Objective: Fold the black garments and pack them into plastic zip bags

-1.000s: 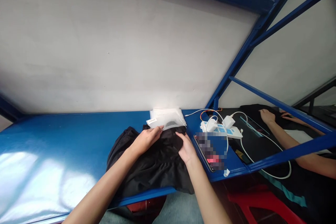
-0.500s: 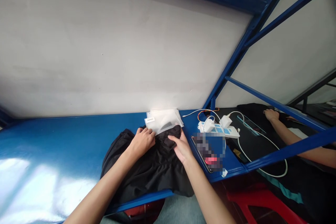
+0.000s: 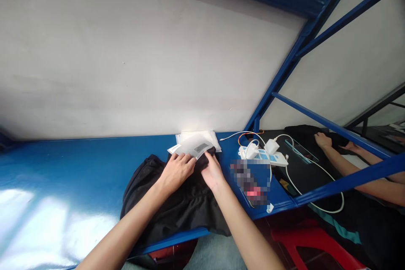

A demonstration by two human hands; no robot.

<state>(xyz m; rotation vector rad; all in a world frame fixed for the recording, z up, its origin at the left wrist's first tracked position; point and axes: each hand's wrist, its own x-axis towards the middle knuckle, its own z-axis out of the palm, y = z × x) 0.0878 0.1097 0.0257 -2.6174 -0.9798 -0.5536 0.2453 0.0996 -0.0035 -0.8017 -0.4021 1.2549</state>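
Observation:
A black garment (image 3: 190, 211) lies bunched on the blue desk in front of me, its lower part hanging over the front edge. Over its far end is a translucent plastic bag (image 3: 186, 147) with a white sticker and a grey printed label. My left hand (image 3: 177, 173) has its fingers curled on the bag's near edge. Close beside it, my right hand (image 3: 211, 171) pinches a fold of the garment, thumb near the bag's corner; its other fingers are mostly hidden. More bags (image 3: 207, 136) of the same kind lie behind, against the wall.
To the right are a white power strip (image 3: 280, 159) with chargers and cables, and a phone (image 3: 249, 190) with a blurred screen. A blue metal frame (image 3: 284, 65) rises there. Beyond it, another person's arms (image 3: 343, 164) rest over a dark surface, above a red stool (image 3: 300, 238).
The top bag's near edge has been lifted and tilted, exposing its grey label. Both hands have shifted slightly, coming closer together. The other person's second hand shows more.

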